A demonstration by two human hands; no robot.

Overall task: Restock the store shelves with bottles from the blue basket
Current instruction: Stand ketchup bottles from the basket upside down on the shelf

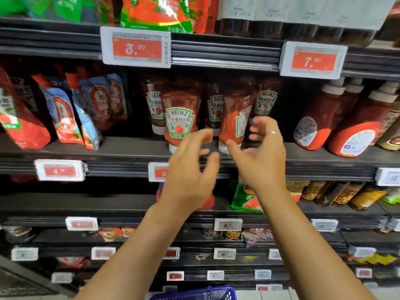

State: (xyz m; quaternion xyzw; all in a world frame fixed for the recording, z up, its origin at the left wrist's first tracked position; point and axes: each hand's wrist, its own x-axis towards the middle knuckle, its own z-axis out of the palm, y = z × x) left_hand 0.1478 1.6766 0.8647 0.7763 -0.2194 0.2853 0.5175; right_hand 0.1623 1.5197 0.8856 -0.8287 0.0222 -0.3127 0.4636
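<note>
At the shelf front, left hand (190,169) and right hand (259,152) hover empty, fingers loosely spread, just off two ketchup bottles (180,113) standing cap-down at the shelf (121,148) edge; blue basket (201,294) rim low, well below

Both hands raised, fingers loosely curled, empty: left (190,172), right (259,156).
</note>
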